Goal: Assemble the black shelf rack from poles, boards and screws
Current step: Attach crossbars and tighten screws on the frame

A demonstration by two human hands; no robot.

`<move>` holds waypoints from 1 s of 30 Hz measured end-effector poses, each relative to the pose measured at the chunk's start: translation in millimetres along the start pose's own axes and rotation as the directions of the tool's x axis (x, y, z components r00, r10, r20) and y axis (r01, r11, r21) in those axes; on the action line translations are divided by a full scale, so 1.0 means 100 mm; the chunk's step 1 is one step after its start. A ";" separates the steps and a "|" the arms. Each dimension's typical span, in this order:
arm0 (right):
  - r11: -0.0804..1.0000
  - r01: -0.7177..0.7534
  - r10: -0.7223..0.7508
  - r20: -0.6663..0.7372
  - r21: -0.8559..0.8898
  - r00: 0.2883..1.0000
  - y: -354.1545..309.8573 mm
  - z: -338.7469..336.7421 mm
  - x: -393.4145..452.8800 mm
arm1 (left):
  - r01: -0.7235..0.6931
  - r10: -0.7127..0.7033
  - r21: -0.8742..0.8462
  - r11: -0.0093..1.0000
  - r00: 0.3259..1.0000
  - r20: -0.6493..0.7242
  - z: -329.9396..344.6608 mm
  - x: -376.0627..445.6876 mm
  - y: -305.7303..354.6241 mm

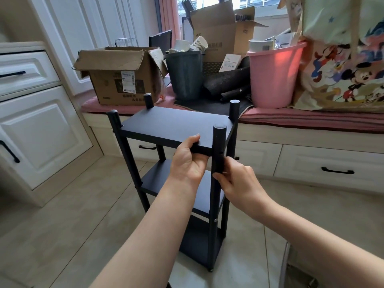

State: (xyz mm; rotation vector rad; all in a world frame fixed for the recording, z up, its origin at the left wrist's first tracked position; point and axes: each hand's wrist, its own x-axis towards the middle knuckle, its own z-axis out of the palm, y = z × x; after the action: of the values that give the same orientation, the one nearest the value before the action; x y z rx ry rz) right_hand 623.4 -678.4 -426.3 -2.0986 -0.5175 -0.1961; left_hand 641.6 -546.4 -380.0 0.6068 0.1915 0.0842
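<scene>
Two bare forearms reach forward over the tiled floor (62,215). The right hand (239,183) wraps its fingers (220,177) around the nearest pole (218,154) of the black shelf rack (176,163), just below the top board (176,125). The left hand (187,163) pinches that board's near edge, thumb on top and the other fingers curled underneath, just left of the same pole.

The rack stands upright on the floor, with four poles and three boards in view: top, middle (182,183) and bottom (197,244). Each of the four pole tops rises above a corner of the top board. One screw (216,220) shows on the near pole below the middle board.

Behind the rack, a window bench with a pink cushion (311,119) carries two cardboard boxes (118,80), one dark bin (185,77) holding paper cups, one pink bucket (274,77) and one cartoon-printed bag (342,59). White cabinets (37,132) line the left.
</scene>
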 end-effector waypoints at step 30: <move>0.999 -0.023 0.025 0.035 -0.037 0.999 -0.05 -0.52 0.26 | 0.036 -0.038 0.090 0.995 0.999 0.026 -0.13 -0.10 0.12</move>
State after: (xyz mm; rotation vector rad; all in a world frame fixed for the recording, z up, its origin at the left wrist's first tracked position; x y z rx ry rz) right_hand 647.5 -711.6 -385.3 -2.1464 -0.5130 -0.1560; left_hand 629.1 -530.5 -382.2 0.6930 0.1805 0.0314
